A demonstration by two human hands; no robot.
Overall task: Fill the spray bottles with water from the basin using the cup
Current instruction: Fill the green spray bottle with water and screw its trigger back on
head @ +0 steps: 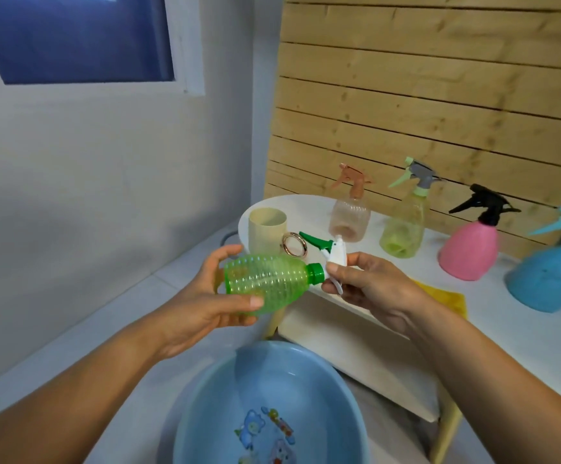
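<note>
My left hand (202, 296) grips a clear green ribbed spray bottle (265, 283), held on its side above the blue basin (205, 396). My right hand (369, 286) pinches its white and green spray head (334, 254) at the green cap. A beige cup (267, 234) stands upright on the white table (523, 333), just behind the bottle. Further back on the table stand a peach spray bottle (351, 216), a yellow-green one (404, 226), a pink one (473, 249) with a black head, and a blue one (550, 279).
A metal ring (294, 244) lies beside the cup. A yellow cloth (446, 296) lies on the table behind my right wrist. A wooden slat wall backs the table; a white wall with a window is at left. The basin sits on the floor below my hands.
</note>
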